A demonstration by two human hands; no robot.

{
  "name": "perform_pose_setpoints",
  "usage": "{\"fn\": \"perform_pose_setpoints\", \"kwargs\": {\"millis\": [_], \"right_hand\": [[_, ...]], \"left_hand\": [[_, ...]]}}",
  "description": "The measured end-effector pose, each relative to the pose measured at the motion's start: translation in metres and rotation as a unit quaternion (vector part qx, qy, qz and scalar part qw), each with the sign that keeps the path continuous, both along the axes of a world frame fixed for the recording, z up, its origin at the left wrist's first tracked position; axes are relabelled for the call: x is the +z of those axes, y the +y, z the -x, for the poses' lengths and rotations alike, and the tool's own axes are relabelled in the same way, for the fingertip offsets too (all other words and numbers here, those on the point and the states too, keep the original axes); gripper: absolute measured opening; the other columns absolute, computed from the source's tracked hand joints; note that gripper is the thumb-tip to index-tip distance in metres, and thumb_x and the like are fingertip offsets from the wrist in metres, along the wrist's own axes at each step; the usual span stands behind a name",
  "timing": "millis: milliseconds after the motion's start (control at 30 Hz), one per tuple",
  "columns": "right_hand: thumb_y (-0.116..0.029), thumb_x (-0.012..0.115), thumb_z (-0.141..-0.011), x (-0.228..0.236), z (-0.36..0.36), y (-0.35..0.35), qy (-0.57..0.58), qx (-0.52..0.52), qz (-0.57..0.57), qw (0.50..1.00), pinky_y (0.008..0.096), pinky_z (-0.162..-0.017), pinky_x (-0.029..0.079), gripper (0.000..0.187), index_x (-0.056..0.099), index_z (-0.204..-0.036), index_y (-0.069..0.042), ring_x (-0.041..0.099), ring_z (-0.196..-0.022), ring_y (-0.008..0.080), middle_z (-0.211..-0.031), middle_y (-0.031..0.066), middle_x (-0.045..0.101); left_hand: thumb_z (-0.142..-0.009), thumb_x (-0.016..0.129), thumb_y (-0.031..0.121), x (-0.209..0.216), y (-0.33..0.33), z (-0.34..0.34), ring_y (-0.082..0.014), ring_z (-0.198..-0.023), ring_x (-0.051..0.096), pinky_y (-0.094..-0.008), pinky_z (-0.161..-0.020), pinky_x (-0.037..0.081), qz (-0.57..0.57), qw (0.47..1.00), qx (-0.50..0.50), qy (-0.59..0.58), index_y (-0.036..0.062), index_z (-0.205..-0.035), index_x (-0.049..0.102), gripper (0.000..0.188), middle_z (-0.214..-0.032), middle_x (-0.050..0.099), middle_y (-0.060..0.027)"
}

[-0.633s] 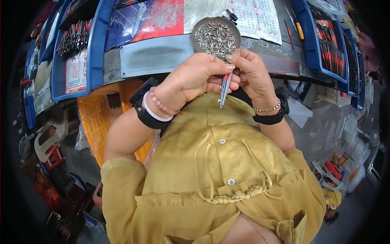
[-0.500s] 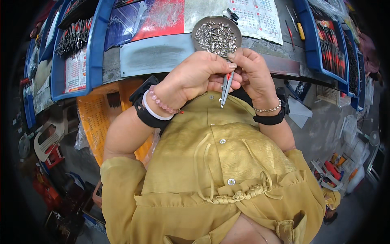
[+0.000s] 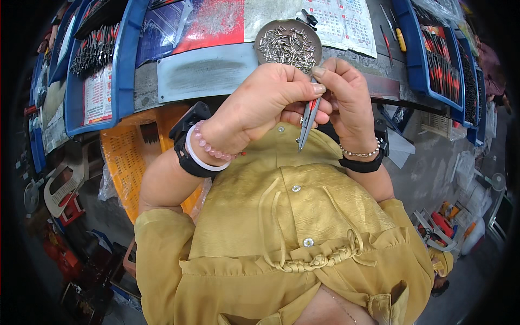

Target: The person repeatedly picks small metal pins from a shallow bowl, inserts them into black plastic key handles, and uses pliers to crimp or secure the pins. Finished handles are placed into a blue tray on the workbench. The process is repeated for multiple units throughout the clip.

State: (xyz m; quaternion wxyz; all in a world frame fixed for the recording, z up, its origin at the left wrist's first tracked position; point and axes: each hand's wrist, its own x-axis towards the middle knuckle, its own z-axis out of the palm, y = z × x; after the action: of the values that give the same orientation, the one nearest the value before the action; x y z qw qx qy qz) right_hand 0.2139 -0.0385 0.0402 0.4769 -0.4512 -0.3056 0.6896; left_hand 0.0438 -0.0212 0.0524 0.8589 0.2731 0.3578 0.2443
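Observation:
My left hand (image 3: 260,100) is closed on a slim grey metal drawing compass (image 3: 307,127) with a red strip, thumb on top and fingers underneath. The compass hangs with its legs together and its points toward my body. At its upper end, my right hand (image 3: 349,97) is closed in a pinch, the thumb tip close to the compass head. Whatever sits between those right fingertips is hidden. Just beyond both hands stands a round brown bowl (image 3: 260,56) holding many small shiny metal pins (image 3: 287,46).
A worn pale-blue plate (image 3: 206,73) lies along the bench edge. Blue bins (image 3: 123,76) at left hold black and red compass parts; another blue bin (image 3: 414,59) at right holds red and black pieces. A yellow-handled screwdriver (image 3: 400,39) lies beside it. An orange crate (image 3: 122,157) stands below left.
Both hands have shifted slightly, the right one a little to the right. The compass has moved slightly right and toward my body, still in my left hand.

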Motion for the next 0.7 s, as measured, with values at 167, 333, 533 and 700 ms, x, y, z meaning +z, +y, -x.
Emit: {"fn": "perform_pose_setpoints", "kwargs": {"millis": [167, 333, 533, 700], "right_hand": [[-0.012, 0.063, -0.087, -0.001, 0.000, 0.002, -0.011, 0.005, 0.005, 1.000, 0.0163, -0.042, 0.031, 0.013, 0.056, -0.078, -0.007, 0.043, -0.047, 0.0009, -0.066, -0.0034, 0.055], [-0.013, 0.064, -0.086, -0.007, 0.001, 0.008, -0.035, 0.004, 0.046, 0.998, 0.0163, -0.042, 0.031, 0.013, 0.057, -0.077, -0.007, 0.044, -0.048, 0.0012, -0.065, -0.0039, 0.054], [-0.013, 0.064, -0.085, -0.009, 0.003, 0.009, -0.030, -0.006, 0.052, 0.998, 0.0166, -0.041, 0.029, 0.013, 0.057, -0.075, -0.008, 0.042, -0.048, 0.0003, -0.064, -0.0047, 0.053], [-0.011, 0.063, -0.086, -0.007, 0.005, 0.011, -0.031, 0.003, 0.037, 0.999, 0.0161, -0.042, 0.029, 0.013, 0.057, -0.075, -0.008, 0.042, -0.048, -0.0001, -0.065, -0.0049, 0.053]], "left_hand": [[-0.092, 0.059, 0.016, -0.001, 0.002, 0.001, -0.0223, -0.077, 0.070, -0.0267, -0.068, 0.059, 0.000, 1.000, -0.005, 0.005, -0.0033, -0.091, 0.059, 0.019, -0.090, 0.069, -0.0192], [-0.092, 0.059, 0.015, -0.006, 0.005, 0.001, -0.0219, -0.079, 0.070, -0.0270, -0.070, 0.059, 0.039, 0.999, -0.004, -0.002, -0.0048, -0.093, 0.060, 0.020, -0.090, 0.069, -0.0184], [-0.093, 0.058, 0.015, -0.009, 0.007, 0.001, -0.0215, -0.079, 0.070, -0.0276, -0.071, 0.059, 0.049, 0.999, 0.002, -0.012, -0.0048, -0.093, 0.060, 0.020, -0.090, 0.069, -0.0179], [-0.093, 0.057, 0.015, -0.011, 0.007, 0.003, -0.0213, -0.078, 0.070, -0.0270, -0.071, 0.059, 0.038, 0.999, 0.007, -0.025, -0.0040, -0.093, 0.059, 0.019, -0.091, 0.068, -0.0181]]}}
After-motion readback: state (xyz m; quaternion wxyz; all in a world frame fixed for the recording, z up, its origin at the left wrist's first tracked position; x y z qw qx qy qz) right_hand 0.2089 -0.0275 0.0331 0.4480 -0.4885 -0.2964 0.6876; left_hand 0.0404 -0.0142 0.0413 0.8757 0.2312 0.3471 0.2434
